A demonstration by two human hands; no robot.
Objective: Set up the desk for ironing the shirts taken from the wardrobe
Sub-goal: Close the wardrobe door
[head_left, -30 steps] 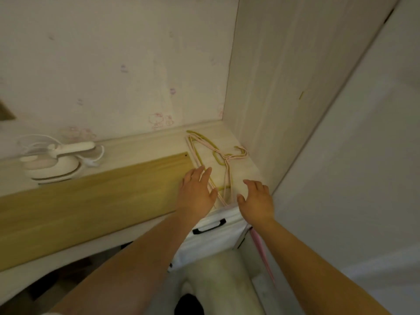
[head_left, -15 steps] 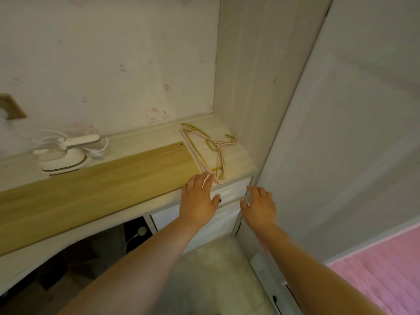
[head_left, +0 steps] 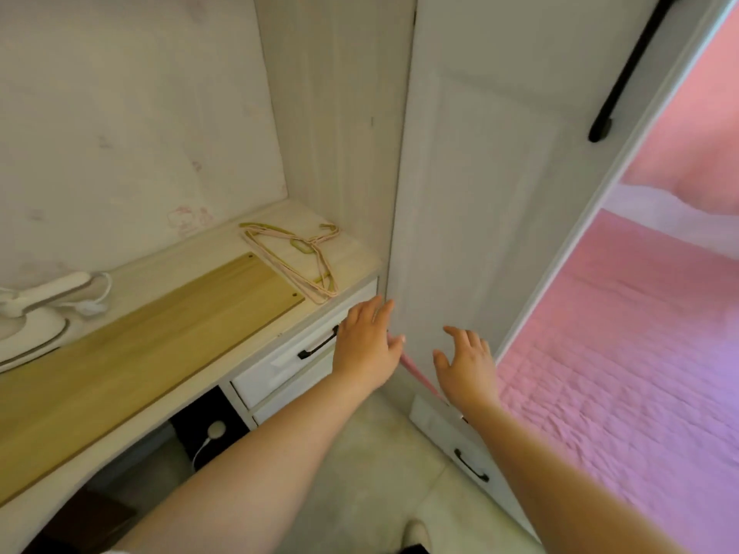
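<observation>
The white wardrobe door [head_left: 480, 201] stands to the right of the desk [head_left: 224, 249], with a long black handle [head_left: 624, 78] high up. My left hand [head_left: 366, 345] hovers with loose fingers at the door's left edge, in front of the desk drawer [head_left: 280, 365]. My right hand [head_left: 466, 363] is spread open close to the door's lower panel. Both hands hold nothing. A pale plank [head_left: 152, 337] lies along the desk. A small white iron [head_left: 36, 313] with its cord sits at the desk's left. Several pink and green hangers [head_left: 296, 257] lie at the desk's right end.
A strip of pink fabric [head_left: 418, 373] pokes out at the door's bottom edge between my hands. A bed with a pink quilt [head_left: 624, 353] lies to the right. A low drawer with a black handle [head_left: 472, 465] sits under the door. Beige floor [head_left: 360, 473] below.
My view has swung right from the desk toward the wardrobe door and bed. Both hands have left the desk edge and hangers and now hover by the door.
</observation>
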